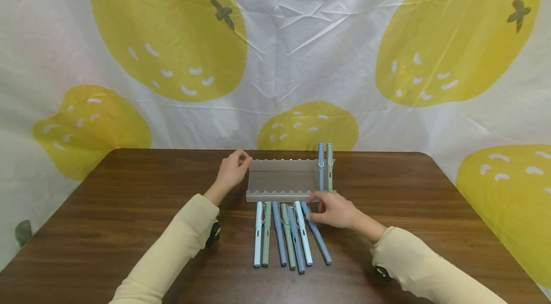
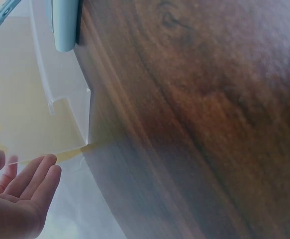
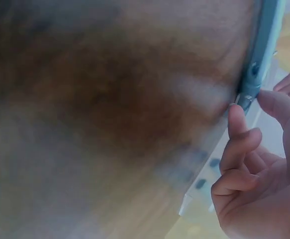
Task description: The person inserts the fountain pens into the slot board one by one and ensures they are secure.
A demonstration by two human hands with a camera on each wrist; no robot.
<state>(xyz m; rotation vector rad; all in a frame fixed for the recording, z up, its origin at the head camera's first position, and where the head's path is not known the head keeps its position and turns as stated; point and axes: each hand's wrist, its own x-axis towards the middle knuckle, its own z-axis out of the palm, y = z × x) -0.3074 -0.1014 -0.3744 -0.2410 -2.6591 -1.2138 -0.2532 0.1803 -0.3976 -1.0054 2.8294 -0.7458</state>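
Note:
A clear pen rack (image 1: 281, 180) with notched edges stands on the table. Thumb and forefinger of my left hand (image 1: 233, 169) pinch its upper left corner; the other fingers are extended in the left wrist view (image 2: 28, 191). At the rack's right end a blue pen (image 1: 321, 160) and a green pen (image 1: 330, 163) lean side by side. In front lies a row of capped pens in pale blue, green and darker blue. My right hand (image 1: 337, 211) pinches the clip end of the rightmost dark blue pen (image 1: 320, 239), which lies slanted; the right wrist view shows this pen (image 3: 264, 45) between thumb and forefinger.
Pale blue (image 1: 258, 234) and green (image 1: 267, 234) pens lie at the row's left end, with several more close beside them. The brown wooden table (image 1: 142, 208) extends on both sides. Behind it hangs a white cloth (image 1: 275, 65) printed with yellow fruit.

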